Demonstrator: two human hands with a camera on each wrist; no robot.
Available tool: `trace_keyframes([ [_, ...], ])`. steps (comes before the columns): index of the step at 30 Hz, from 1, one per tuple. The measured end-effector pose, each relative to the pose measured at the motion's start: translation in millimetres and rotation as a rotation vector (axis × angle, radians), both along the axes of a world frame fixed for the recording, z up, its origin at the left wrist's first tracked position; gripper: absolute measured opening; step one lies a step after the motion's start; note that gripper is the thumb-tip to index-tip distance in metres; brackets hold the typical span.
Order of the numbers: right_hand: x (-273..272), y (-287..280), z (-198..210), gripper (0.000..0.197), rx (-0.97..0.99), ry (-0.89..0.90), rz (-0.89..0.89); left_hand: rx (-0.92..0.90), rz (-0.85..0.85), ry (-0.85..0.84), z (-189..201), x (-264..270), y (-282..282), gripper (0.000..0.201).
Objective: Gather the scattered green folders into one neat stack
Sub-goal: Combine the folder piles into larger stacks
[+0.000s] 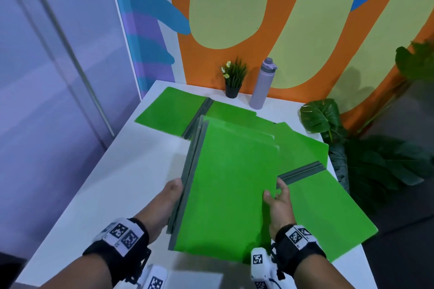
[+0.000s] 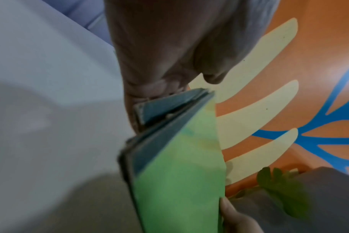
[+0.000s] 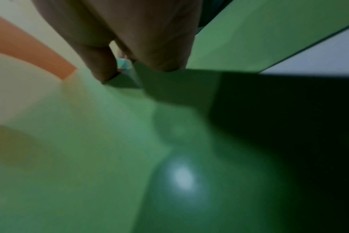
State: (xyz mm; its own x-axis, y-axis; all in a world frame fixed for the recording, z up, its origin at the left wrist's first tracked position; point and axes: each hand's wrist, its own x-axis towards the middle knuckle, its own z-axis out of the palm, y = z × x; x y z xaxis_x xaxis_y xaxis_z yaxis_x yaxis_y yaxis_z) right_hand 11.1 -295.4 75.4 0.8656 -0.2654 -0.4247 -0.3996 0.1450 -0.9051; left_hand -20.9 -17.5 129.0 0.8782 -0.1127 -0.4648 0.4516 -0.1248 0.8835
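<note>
A stack of green folders (image 1: pixel 230 185) with grey spines is lifted above the white table (image 1: pixel 122 171), its near end tilted up towards me. My left hand (image 1: pixel 170 197) grips the spine side (image 2: pixel 165 124), and my right hand (image 1: pixel 276 195) pinches the opposite edge, thumb on top (image 3: pixel 104 69). An open green folder (image 1: pixel 173 110) lies flat at the far left of the table. Another open folder (image 1: pixel 324 209) lies under the stack at the right, its grey spine (image 1: pixel 303 171) showing. The right wrist view is mostly filled by a blurred green cover (image 3: pixel 110 157).
A small potted plant (image 1: pixel 233 80) and a lilac water bottle (image 1: pixel 261 84) stand at the table's back edge against the painted wall. Large-leaved plants (image 1: pixel 328 119) crowd the table's right side. Bare white tabletop lies to the left of the stack.
</note>
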Motion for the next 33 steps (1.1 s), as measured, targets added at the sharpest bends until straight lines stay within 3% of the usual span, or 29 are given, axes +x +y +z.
trace_keyframes([
  [2, 9, 10, -2, 0.062, -0.037, -0.021, 0.066, 0.213, 0.031, -0.042, -10, 4, 5, 0.047],
  [4, 23, 20, -4, 0.057, -0.08, -0.043, 0.179, 0.346, 0.166, -0.092, -20, 9, 13, 0.048],
  [7, 53, 21, -12, 0.044, -0.304, -0.047, 0.382, 0.376, 0.336, -0.082, -30, 14, 27, 0.045],
  [9, 74, 13, -21, 0.04, -0.53, -0.004, 0.42, 0.394, 0.402, -0.041, -35, 15, 39, 0.046],
  [12, 104, -5, -39, 0.047, -0.887, 0.101, 0.485, 0.407, 0.474, 0.018, -43, 12, 54, 0.046],
  [17, 144, -9, -56, 0.061, -1.172, 0.166, 0.644, 0.424, 0.506, 0.058, -52, 7, 70, 0.046],
  [24, 182, 12, -68, 0.058, -1.294, 0.243, 0.899, 0.363, 0.525, 0.072, -59, 13, 83, 0.045],
  [33, 123, 20, -78, 0.064, -1.355, 0.193, 1.051, 0.319, 0.521, 0.072, -57, 14, 84, 0.048],
])
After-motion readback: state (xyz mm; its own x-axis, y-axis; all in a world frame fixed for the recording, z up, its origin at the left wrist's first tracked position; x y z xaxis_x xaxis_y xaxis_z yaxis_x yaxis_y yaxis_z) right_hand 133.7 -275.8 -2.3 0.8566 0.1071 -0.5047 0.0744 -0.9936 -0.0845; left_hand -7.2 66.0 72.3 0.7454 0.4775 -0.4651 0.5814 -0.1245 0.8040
